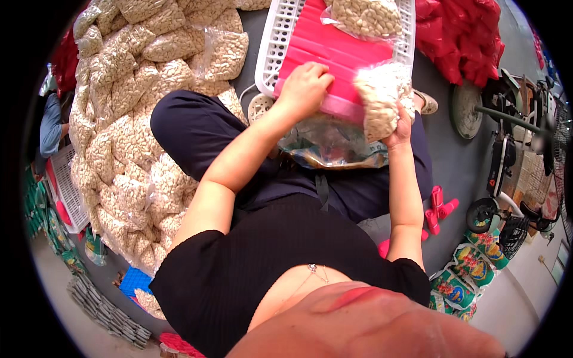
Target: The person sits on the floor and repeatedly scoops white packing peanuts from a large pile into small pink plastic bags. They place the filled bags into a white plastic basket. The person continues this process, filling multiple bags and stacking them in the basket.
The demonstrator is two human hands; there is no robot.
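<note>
My left hand (pixel 306 87) rests with curled fingers on the flat red plastic bags (pixel 344 58). Whether the fingertips pinch the top layer is hidden. In my right hand (pixel 399 127) is a clear bag of pale nuts or seeds (pixel 382 100), tilted over the right front edge of the red bags. Under these lies a white perforated plastic crate (pixel 275 49). Another clear bag of the same nuts or seeds (pixel 365 18) sits on the red bags at the far end. Between my legs, below the crate's near edge, is a printed plastic bag (pixel 331 143).
A large heap of clear filled bags (pixel 130 112) lies to my left. Red plastic bags (pixel 461 36) are piled at the far right. Red rolls (pixel 436 210) lie on the floor near green printed sacks (pixel 465 273). A fan base (pixel 467 112) and a scooter (pixel 501 179) stand right. A person's sleeve (pixel 51 125) shows left.
</note>
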